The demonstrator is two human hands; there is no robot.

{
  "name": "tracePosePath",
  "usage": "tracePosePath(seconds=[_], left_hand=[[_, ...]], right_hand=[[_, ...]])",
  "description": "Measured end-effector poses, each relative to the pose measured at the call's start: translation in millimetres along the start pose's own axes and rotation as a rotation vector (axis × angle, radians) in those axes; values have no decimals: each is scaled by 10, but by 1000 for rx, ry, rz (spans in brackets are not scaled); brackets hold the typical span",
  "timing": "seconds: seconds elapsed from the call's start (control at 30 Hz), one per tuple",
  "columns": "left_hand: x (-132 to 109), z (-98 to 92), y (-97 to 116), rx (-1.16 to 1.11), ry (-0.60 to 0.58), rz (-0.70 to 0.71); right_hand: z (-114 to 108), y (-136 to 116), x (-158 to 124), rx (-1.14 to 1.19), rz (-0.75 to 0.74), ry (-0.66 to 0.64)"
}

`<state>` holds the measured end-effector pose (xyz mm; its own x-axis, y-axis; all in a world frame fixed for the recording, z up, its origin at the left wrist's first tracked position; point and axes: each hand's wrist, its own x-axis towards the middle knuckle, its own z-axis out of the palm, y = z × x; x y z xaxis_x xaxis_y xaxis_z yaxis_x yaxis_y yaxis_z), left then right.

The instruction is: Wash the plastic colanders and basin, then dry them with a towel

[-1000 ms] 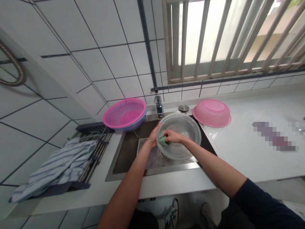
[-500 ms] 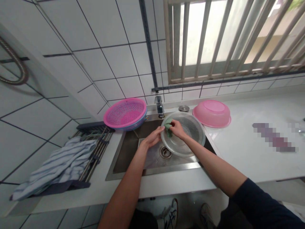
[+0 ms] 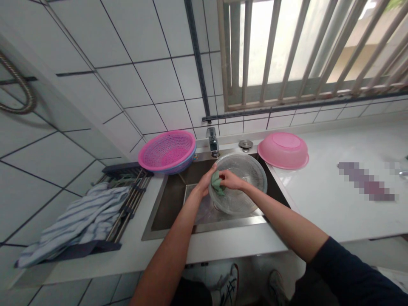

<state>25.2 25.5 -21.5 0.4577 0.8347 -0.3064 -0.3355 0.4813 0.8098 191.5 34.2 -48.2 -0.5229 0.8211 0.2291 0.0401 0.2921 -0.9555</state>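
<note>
A clear, round plastic colander (image 3: 247,180) is tilted over the steel sink (image 3: 165,204). My left hand (image 3: 208,182) grips its left rim. Pinched in my right hand (image 3: 231,180) is a green cloth (image 3: 217,183), pressed against the inside of the colander near that left rim. Both hands are closed; some of the left fingers are hidden behind the rim. The colander covers most of the sink drain.
A pink basket (image 3: 168,151) rests in a blue basin left of the faucet (image 3: 212,142). An upturned pink basin (image 3: 283,151) and a metal drain stopper (image 3: 245,145) stand to the right. A striped towel (image 3: 86,214) lies over a rack at left.
The colander has shifted left and slightly down, now covering more of the drain. My right hand and the green cloth have moved left and lower along its inner side.
</note>
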Motion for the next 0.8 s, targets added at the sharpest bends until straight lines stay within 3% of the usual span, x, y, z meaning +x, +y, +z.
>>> tracePosePath(seconds=[0.1,0.17,0.23,0.37,0.43,0.47,0.53,0.67,0.7,0.73,0.8], left_hand=[[-38,23,53,29,6,-68],[-56,53,78,40,13,-83],[-62,81,89,32,25,-59],[-59,105,93,-5,65,18],[-63,108,96,-1,81,-8],[-67,110,98,2,80,-17],[-76,115,99,-3,55,-7],[-81,112,90,5,0,-34],[-77,107,85,12,-1,-45],[-71,102,80,20,2,-50],[-56,93,68,27,20,-28]], right_hand=[[-81,-29,43,9,24,402],[-108,-47,55,-2,16,508],[-90,-56,39,0,-11,391],[28,-36,-39,2,12,-165],[68,-19,-64,-27,49,-293],[74,-14,-66,-30,53,-287],[48,-11,-44,-6,31,-143],[-98,-20,41,14,9,413],[-127,-21,55,7,1,502],[-143,-20,60,7,-13,528],[-124,-16,47,17,-41,380]])
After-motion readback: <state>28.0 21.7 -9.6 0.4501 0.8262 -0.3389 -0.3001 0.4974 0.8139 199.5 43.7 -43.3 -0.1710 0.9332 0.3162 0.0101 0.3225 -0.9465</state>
